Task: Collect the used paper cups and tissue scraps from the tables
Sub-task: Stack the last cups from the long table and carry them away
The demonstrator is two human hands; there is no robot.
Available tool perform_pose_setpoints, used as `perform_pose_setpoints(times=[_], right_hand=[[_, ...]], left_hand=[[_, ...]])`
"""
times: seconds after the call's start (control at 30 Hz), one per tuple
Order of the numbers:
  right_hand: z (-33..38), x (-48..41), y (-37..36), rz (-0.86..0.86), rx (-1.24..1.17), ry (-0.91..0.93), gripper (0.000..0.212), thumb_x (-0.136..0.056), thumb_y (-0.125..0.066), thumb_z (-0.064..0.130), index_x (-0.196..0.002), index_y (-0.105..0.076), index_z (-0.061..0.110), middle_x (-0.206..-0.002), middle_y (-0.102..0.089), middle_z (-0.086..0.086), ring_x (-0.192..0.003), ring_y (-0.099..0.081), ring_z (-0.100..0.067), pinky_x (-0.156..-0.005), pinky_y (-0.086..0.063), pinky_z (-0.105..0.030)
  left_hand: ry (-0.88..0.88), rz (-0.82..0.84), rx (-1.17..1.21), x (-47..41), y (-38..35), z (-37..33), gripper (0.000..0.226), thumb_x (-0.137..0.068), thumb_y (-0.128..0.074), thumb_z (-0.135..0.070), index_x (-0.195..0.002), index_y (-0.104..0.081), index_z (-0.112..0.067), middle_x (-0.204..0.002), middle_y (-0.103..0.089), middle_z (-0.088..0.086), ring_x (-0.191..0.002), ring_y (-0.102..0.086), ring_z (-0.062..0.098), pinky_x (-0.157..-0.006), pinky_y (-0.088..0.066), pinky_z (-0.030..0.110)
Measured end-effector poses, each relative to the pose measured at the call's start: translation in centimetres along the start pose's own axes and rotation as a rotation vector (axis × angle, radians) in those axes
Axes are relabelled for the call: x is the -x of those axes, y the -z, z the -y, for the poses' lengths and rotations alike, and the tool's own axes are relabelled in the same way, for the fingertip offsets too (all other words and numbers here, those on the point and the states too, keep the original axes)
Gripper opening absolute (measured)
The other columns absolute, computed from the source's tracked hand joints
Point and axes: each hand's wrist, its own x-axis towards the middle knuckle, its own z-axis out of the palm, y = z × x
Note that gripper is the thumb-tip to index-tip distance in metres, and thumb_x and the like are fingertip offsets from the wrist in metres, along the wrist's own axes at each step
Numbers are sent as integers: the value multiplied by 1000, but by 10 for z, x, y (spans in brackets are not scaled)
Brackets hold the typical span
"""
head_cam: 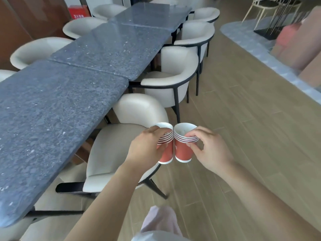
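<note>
red paper cups, one stack in each hand, held side by side over the wooden floor.

head view: the left hand (145,146) has its fingers clamped round the left stack of cups (165,145); the right hand (210,150) pinches the rim of the right stack of cups (184,145). both stacks stand nearly upright, mouths up and tipped slightly away, sides touching, just right of a cream chair (121,136) beside the grey stone table (52,105).
</note>
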Motion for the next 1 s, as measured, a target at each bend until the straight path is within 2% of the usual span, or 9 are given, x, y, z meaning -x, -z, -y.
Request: perform_pose_setpoints(times=[0.1,0.2,0.33,0.47,0.6,0.77,1.0], right_hand=[[-28,-11,7,-31,17,-11,19,-77,-68,4,-92,-65,15,-93,-65,6,-81,-59,-12,-66,-38,-12],[-56,-28,13,-49,32,-5,18,-76,-69,3,-90,-65,13,-91,-65,5,-77,-54,-7,-65,-34,-7],[-104,-64,19,-21,50,-36,19,-75,-70,3,-91,-65,13,-92,-65,4,-79,-53,-9,-66,-31,-11],[-157,-116,26,34,58,-62,22,-77,-68,4,-95,-64,14,-98,-65,4,-88,-58,-12,-72,-39,-17],[-206,-169,46,15,60,-132,24,-75,-69,4,-94,-64,18,-98,-64,4,-91,-53,-7,-67,-34,-12],[-254,-227,70,-55,34,-136,22,-76,-69,6,-94,-63,17,-97,-64,3,-90,-60,-14,-74,-47,-25],[-314,-298,83,-122,-39,-192,21,-76,-70,6,-94,-64,16,-96,-65,4,-88,-60,-13,-76,-41,-14]], left_hand=[[-22,22,16,-28,-15,-10,39,-82,-57,-20,-114,-54,-41,-116,-57,-16,-102,-54,12,-68,-43,26],[-39,35,18,-61,-32,-16,38,-83,-56,-21,-116,-55,-38,-117,-58,-14,-104,-54,14,-72,-49,31],[-60,59,29,-117,-62,-20,34,-83,-56,-22,-114,-57,-36,-112,-60,-12,-100,-55,15,-69,-49,30],[-49,103,24,-187,-92,-14,35,-82,-57,-21,-113,-57,-38,-112,-60,-14,-100,-56,15,-71,-52,33],[-44,169,-28,-262,-112,-15,37,-83,-58,-22,-117,-56,-37,-114,-59,-15,-103,-56,16,-70,-49,29],[-50,144,-3,-338,-124,-22,39,-80,-63,-17,-114,-58,-34,-112,-62,-12,-100,-58,19,-70,-49,31],[-66,117,80,-434,-141,-32,39,-79,-66,-17,-115,-59,-29,-111,-63,-8,-94,-60,20,-72,-53,36]])
